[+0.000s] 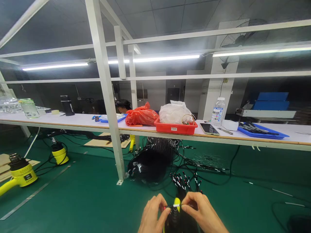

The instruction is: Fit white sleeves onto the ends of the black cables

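Over smooth green matting, fingers of left hand (152, 216) and right hand (204, 213) pinch a thin white-sleeved black wire (174, 206).

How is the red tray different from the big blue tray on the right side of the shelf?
The red tray has taller walls, while the blue tray is shallow and wider. The red tray holds a puffy clear plastic bag heaped above its rim. The blue tray holds dark thin pieces lying flat. Both sit on the white shelf.
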`<action>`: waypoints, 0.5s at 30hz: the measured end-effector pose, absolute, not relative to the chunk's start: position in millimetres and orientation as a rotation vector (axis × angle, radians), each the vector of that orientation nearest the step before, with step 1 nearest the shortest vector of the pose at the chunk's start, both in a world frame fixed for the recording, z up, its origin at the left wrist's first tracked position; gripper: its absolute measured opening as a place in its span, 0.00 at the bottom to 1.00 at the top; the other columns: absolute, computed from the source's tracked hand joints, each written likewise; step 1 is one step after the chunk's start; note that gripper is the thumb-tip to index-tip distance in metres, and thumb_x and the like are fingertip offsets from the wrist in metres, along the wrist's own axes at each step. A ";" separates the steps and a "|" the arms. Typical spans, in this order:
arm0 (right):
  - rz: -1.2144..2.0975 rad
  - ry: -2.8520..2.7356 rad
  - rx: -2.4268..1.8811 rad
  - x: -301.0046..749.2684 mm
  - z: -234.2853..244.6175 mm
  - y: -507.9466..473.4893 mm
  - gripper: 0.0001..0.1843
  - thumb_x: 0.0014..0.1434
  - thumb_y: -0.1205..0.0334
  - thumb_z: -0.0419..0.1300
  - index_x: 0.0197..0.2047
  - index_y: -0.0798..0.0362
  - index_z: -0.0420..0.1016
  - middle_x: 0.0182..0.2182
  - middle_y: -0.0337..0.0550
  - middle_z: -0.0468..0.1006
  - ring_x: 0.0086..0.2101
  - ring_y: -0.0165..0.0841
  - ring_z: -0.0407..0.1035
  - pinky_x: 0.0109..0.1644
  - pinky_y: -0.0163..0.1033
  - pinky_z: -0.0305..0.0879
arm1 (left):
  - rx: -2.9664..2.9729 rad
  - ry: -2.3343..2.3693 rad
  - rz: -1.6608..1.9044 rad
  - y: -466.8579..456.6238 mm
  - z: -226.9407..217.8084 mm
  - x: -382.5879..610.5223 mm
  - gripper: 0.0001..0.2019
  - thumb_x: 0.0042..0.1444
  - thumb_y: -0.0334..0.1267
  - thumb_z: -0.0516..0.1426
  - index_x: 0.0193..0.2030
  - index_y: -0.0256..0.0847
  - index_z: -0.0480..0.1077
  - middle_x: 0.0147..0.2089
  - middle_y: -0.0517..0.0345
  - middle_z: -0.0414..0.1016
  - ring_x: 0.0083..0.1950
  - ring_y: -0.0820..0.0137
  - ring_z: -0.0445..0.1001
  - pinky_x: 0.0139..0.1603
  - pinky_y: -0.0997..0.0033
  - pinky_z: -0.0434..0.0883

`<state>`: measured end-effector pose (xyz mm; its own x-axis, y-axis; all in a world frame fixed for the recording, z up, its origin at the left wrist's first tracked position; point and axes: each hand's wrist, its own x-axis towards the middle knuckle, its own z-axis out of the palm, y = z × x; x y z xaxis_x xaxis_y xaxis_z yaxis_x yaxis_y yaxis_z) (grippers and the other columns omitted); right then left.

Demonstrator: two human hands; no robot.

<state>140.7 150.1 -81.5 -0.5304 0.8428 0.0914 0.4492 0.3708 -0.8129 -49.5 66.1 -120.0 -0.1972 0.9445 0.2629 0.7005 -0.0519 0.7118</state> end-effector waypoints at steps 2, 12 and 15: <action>1.024 -2.157 -1.136 143.3 -84.3 148.9 0.12 0.59 0.57 0.56 0.29 0.51 0.76 0.27 0.39 0.77 0.32 0.36 0.69 0.36 0.36 0.60 | 1.764 1.975 1.162 65.4 -131.2 -50.7 0.10 0.64 0.45 0.51 0.36 0.47 0.69 0.33 0.62 0.75 0.41 0.66 0.74 0.54 0.64 0.67; 1.068 -2.146 -1.097 141.5 -78.0 145.4 0.09 0.57 0.59 0.56 0.29 0.51 0.76 0.26 0.37 0.77 0.30 0.34 0.69 0.34 0.35 0.61 | 1.805 1.870 1.077 62.2 -106.6 -52.3 0.09 0.65 0.43 0.50 0.34 0.46 0.66 0.35 0.63 0.72 0.39 0.69 0.73 0.59 0.63 0.67; 1.095 -2.142 -1.110 145.9 -80.6 145.2 0.12 0.59 0.55 0.55 0.29 0.50 0.76 0.26 0.39 0.77 0.32 0.36 0.70 0.35 0.36 0.62 | 1.779 1.951 1.123 58.7 -118.5 -51.4 0.08 0.65 0.43 0.50 0.40 0.47 0.70 0.41 0.59 0.77 0.47 0.65 0.75 0.62 0.57 0.65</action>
